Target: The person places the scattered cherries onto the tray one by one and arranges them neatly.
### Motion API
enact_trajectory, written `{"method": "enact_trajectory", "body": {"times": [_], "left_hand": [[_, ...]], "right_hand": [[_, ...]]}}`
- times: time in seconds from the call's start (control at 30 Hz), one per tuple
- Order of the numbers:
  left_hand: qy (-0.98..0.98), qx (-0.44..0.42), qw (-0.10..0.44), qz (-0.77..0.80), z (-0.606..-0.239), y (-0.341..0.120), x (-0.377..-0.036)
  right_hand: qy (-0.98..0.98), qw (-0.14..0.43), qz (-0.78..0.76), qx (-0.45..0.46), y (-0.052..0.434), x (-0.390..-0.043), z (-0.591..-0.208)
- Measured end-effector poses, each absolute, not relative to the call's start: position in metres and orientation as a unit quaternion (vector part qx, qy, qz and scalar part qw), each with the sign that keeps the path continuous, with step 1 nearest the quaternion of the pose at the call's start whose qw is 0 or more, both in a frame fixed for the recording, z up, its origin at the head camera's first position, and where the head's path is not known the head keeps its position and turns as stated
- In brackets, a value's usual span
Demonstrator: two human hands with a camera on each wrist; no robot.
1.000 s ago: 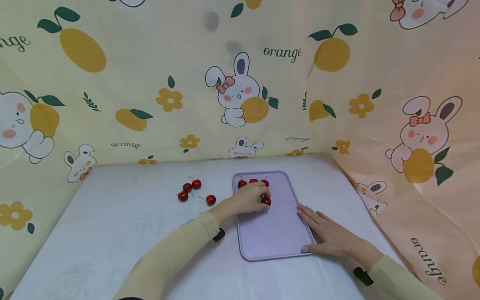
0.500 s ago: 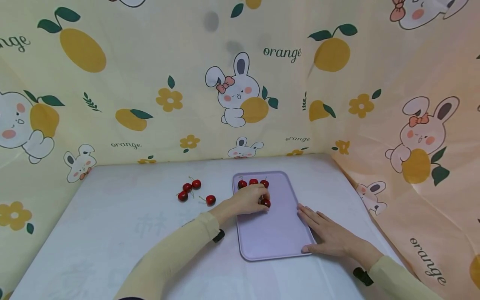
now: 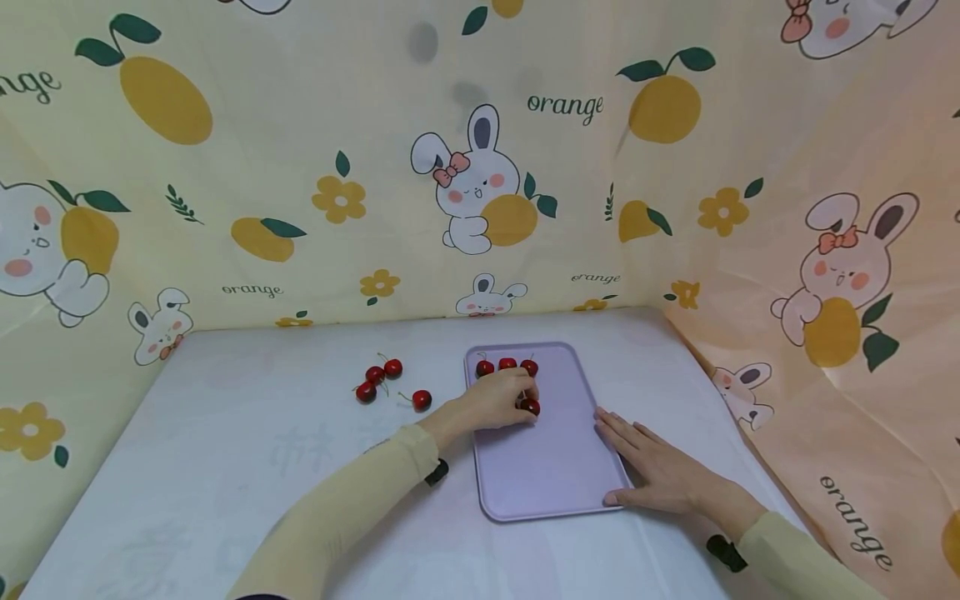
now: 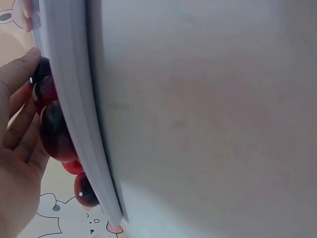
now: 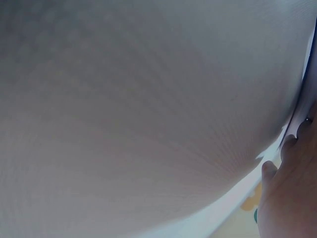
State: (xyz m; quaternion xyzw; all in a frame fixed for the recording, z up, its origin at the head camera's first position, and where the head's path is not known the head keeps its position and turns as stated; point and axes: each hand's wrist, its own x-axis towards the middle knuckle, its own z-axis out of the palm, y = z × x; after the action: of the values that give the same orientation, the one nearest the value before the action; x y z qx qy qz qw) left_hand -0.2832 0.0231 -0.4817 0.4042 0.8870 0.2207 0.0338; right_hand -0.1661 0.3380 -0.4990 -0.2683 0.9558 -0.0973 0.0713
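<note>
Over the far half of the lilac tray (image 3: 555, 471), my left hand (image 3: 491, 402) pinches a dark red cherry (image 3: 529, 407) between thumb and fingers, close to the tray's surface. Behind that hand, a row of three cherries (image 3: 507, 363) lies along the tray's far end. In the left wrist view the thumb (image 4: 22, 69) presses on the held cherry (image 4: 41, 69), and other cherries (image 4: 57, 131) line up beside it. My right hand (image 3: 660, 471) lies with straight fingers against the tray's right edge, its thumb at the near right corner.
Left of the tray, three cherries (image 3: 374, 376) with stems sit clustered on the white tablecloth (image 3: 225, 467), and a single cherry (image 3: 422, 401) lies nearer the tray. A patterned curtain (image 3: 300, 167) with rabbits and oranges closes off the back and sides.
My left hand has shifted the pinched cherry slightly toward me and to the left on the tray. The right hand, the tray and the other cherries stay in place.
</note>
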Motion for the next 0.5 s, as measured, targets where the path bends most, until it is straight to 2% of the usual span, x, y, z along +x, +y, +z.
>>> {"method": "enact_trajectory", "body": {"times": [0.27, 0.5], "left_hand": [[0.889, 0.392, 0.036, 0.235, -0.479, 0.020, -0.283], [0.879, 0.399, 0.007, 0.260, -0.465, 0.013, -0.280]], "right_hand": [[0.956, 0.066, -0.092, -0.271, 0.336, -0.166, -0.498], [0.954, 0.064, -0.098, -0.277, 0.337, -0.166, -0.499]]}}
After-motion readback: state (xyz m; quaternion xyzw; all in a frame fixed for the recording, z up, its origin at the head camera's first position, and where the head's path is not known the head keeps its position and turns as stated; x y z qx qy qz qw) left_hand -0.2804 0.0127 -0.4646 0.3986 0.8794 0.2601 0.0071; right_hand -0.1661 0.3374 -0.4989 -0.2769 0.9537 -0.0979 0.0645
